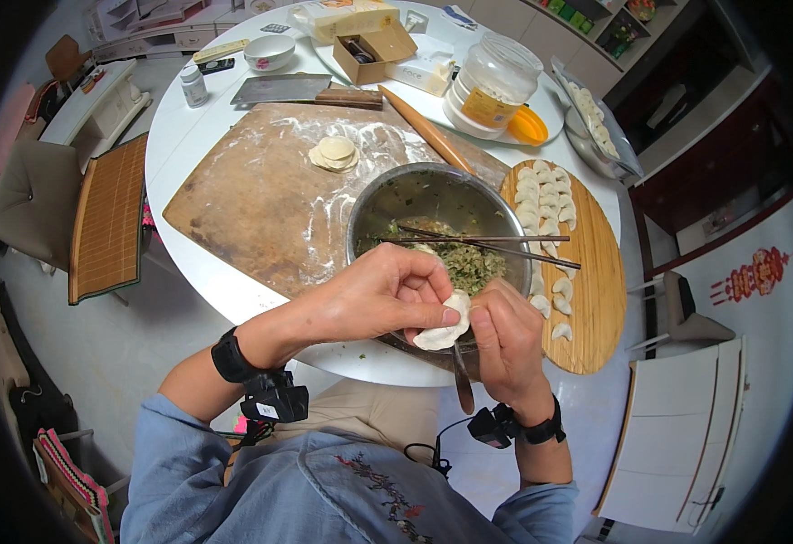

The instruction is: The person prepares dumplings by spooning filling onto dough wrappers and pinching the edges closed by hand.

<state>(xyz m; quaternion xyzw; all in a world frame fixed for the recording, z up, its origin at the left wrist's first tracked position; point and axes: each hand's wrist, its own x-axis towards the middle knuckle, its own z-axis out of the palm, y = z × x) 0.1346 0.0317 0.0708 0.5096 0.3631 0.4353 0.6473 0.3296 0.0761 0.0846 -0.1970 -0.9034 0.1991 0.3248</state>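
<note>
Above the near rim of a steel bowl (pixel 354 234), my left hand (pixel 396 292) pinches a folded dumpling (pixel 445 326) between thumb and fingers. My right hand (pixel 508 333) grips the same dumpling at its right edge. Green chopped filling (pixel 475 265) lies in the bowl. Dark chopsticks (pixel 505 239) rest across the bowl's right rim. A utensil's handle (pixel 463 387) shows below the hands; its other end is hidden. Several flat dough wrappers (pixel 334 154) are stacked on the floured wooden board (pixel 247 197). Rows of dumplings (pixel 547 197) sit on a round bamboo board (pixel 593 292) at the right.
A cleaver (pixel 288 89) and a rolling pin (pixel 427 129) lie at the board's far side. Behind them stand a plastic jar (pixel 491 85), an open cardboard box (pixel 369 54), a white bowl (pixel 269 53) and a small bottle (pixel 194 86). More dumplings (pixel 593 119) are at the far right.
</note>
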